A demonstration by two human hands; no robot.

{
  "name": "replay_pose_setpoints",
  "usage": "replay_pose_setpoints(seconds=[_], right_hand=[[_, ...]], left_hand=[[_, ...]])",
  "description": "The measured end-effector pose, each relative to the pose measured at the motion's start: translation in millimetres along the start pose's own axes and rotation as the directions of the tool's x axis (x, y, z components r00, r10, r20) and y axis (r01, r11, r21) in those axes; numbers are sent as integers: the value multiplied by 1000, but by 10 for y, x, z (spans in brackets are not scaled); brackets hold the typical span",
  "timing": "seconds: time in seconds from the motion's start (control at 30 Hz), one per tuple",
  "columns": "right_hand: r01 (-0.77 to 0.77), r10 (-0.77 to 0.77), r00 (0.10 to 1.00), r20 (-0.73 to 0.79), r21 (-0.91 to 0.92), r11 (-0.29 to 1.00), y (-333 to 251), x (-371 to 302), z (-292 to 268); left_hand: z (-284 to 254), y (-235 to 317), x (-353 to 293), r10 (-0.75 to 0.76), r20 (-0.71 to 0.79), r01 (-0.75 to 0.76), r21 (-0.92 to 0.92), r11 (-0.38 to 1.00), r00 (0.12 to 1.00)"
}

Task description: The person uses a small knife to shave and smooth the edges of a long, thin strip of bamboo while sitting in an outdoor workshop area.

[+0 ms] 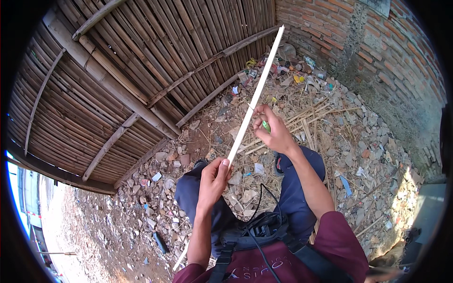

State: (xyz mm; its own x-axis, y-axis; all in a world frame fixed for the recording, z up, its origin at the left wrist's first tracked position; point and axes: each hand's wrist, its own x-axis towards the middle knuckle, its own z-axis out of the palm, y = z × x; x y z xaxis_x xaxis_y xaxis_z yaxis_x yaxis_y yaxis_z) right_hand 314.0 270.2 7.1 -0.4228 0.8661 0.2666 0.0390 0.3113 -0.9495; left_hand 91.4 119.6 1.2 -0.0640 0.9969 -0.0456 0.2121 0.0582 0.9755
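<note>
My left hand [216, 181] is closed round a long, straight, pale strip [264, 78] that looks like split bamboo or wood. The strip slants up and away to the right, its far end near the foot of the brick wall. A similar pale piece [181, 259] shows beside my left forearm, perhaps the same strip's near end. In my right hand [274, 129], curled beside the strip's middle, is a small green object [266, 126], mostly hidden by the fingers. A thin point shows at the fingertips against the strip; I cannot tell whether it belongs to the green object.
A bamboo-slat wall [188, 42] stands at the left and far side, a brick wall [325, 28] at the right. Stones and litter [302, 78] cover the ground [155, 207], with dry straw-like strips [309, 113] beyond my knees. A black cable [259, 203] hangs at my waist.
</note>
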Motion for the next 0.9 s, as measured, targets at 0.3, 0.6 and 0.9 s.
replay_pose_setpoints(seconds=[0.3,0.6,0.9], right_hand=[[187,-182,981,68,-64,980,-8,-32,103],[330,-326,943,61,-268,905,-140,-129,309],[373,-368,926,78,-323,870,-176,-187,359]], left_hand=[[-65,-20,16,-213,164,262,-389,883,963],[-110,41,-22,-224,186,280,-381,881,957],[-122,54,-49,-147,168,202,-385,901,975]])
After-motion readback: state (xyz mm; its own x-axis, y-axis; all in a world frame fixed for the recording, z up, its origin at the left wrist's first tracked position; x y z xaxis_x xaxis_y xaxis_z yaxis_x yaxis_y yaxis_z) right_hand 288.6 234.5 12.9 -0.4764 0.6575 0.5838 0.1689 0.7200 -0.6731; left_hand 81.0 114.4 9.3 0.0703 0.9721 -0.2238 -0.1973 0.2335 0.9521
